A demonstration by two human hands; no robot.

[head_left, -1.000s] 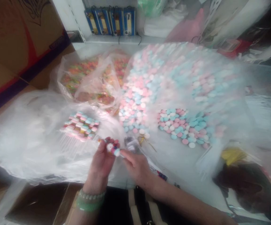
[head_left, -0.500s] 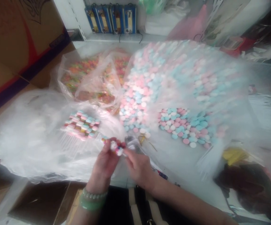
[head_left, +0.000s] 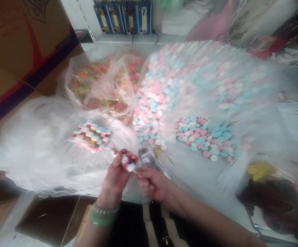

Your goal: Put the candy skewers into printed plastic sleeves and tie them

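My left hand (head_left: pixel 115 180) grips a stick of candy (head_left: pixel 126 162), a cluster of pink, white and blue pieces held upright against the fingers. My right hand (head_left: pixel 151 183) sits just below it with fingers curled, the lower end of the stick reaching toward them. Close to the fingers lies a small transparent packet (head_left: pixel 146 157), with gold twist ties (head_left: pixel 161 152) beside it. Further up, pink, blue and white disc candies (head_left: pixel 203 137) lie spread out, and many more fill a transparent plastic bag (head_left: pixel 154 109). Several candy sticks (head_left: pixel 91 135) lie in rows on a white plastic bag (head_left: pixel 35 151).
A transparent bag of orange and green candies (head_left: pixel 100 82) sits at the back left. Cardboard boxes (head_left: pixel 22 41) stand to the left, blue packages (head_left: pixel 123 17) line a shelf, and a yellow item (head_left: pixel 259 168) and dark bag (head_left: pixel 270 199) lie at right.
My right hand has drawn slightly down and away from the candy cluster, and the stick has turned a little in my left hand. The whole scene sits slightly higher in the view.
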